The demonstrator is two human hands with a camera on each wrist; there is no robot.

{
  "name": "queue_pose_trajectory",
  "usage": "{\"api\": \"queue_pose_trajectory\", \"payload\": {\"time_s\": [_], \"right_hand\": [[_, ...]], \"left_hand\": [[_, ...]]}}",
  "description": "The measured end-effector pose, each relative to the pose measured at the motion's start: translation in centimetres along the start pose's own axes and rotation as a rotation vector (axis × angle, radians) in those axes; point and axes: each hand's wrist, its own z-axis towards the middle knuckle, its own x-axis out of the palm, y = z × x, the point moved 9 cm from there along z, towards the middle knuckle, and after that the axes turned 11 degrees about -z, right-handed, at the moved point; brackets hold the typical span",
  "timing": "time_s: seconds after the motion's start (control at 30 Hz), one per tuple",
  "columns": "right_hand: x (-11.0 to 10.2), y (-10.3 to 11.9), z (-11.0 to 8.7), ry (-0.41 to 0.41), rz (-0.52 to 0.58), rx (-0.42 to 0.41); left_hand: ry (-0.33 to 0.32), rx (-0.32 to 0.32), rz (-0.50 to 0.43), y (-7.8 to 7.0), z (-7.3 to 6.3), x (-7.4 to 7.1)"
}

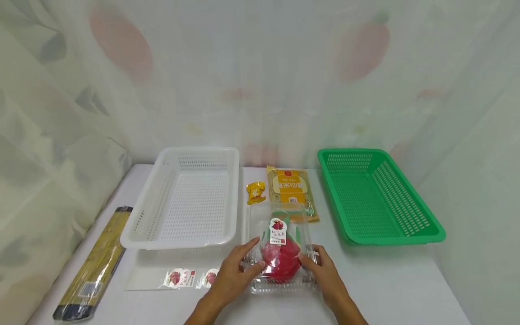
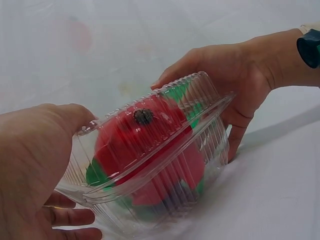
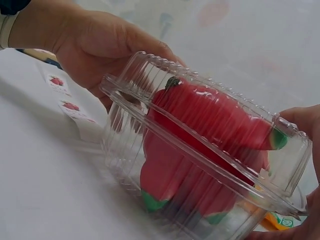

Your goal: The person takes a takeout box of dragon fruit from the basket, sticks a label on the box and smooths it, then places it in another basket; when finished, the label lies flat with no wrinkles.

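Observation:
A clear plastic clamshell box (image 1: 280, 284) with its lid down lies in front of me, a red dragon fruit (image 1: 282, 262) with green tips inside it. On the lid sits a white label (image 1: 278, 232) with a fruit picture. My left hand (image 1: 233, 273) grips the box's left side, thumb on the lid and fingers along the wall. From the right side my right hand (image 1: 327, 275) holds it, its thumb also on top. The left wrist view shows the fruit's dark stem end (image 2: 143, 116) through the ribbed plastic.
A white basket (image 1: 233, 198) stands at left, a green basket (image 1: 335, 203) at right. Behind the box lie a yellow noodle packet (image 1: 288, 183) and a small yellow wrapped piece (image 1: 255, 192). A label strip (image 1: 150, 277) and a long wrapped noodle pack (image 1: 95, 257) lie left.

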Motion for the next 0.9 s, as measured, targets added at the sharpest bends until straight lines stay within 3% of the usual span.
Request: {"api": "queue_pose_trajectory", "payload": {"time_s": [0.2,0.37,0.9], "right_hand": [[0.2,-0.5,0.0,-0.01,0.059,0.026],[0.2,-0.5,-0.1,-0.019,0.075,0.023],[0.2,-0.5,-0.1,-0.037,0.049,0.034]], "left_hand": [[-0.002,0.022,0.015,-0.3,0.0,0.0],[-0.004,0.001,0.036,-0.3,-0.2,-0.2],[-0.039,-0.033,0.097,-1.6,-0.4,-1.4]]}}
